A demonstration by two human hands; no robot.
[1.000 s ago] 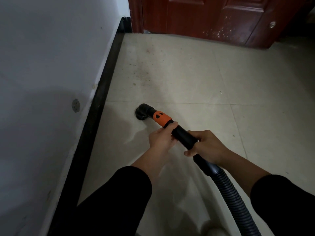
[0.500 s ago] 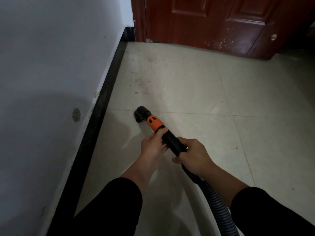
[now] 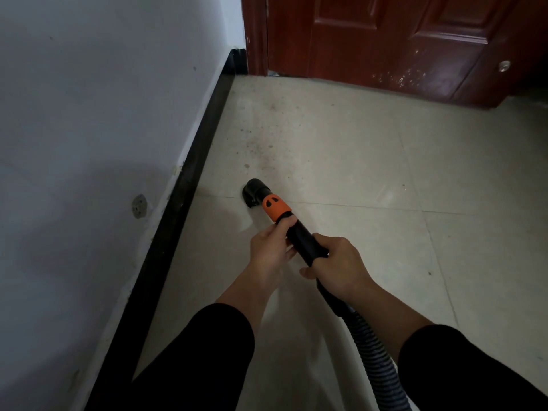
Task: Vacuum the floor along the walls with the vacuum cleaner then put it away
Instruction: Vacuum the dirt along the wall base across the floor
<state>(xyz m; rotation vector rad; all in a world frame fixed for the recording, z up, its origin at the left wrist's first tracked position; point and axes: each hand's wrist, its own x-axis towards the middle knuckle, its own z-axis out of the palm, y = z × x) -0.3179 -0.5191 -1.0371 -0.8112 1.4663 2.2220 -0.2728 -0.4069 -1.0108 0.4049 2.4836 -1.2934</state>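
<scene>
The vacuum's black nozzle (image 3: pixel 253 192) touches the beige tiled floor (image 3: pixel 341 161), a short way right of the black baseboard (image 3: pixel 189 179). Behind the nozzle comes an orange collar (image 3: pixel 275 207), then a black tube (image 3: pixel 302 238). My left hand (image 3: pixel 271 247) grips the tube just below the collar. My right hand (image 3: pixel 338 262) grips it further back, where the ribbed hose (image 3: pixel 376 360) starts and runs off the bottom edge. The vacuum's body is out of view. Dust specks (image 3: pixel 255 146) lie on the floor ahead of the nozzle.
A white wall (image 3: pixel 98 114) with a small round socket (image 3: pixel 139 206) runs along the left. A dark red wooden door (image 3: pixel 400 43) closes the far end, with a round fitting (image 3: pixel 504 66) low on its right. Tiled floor spreads to the right.
The nozzle has slid forward along the floor toward the door, both hands moving with the tube. The view has tilted up, showing more of the door.
</scene>
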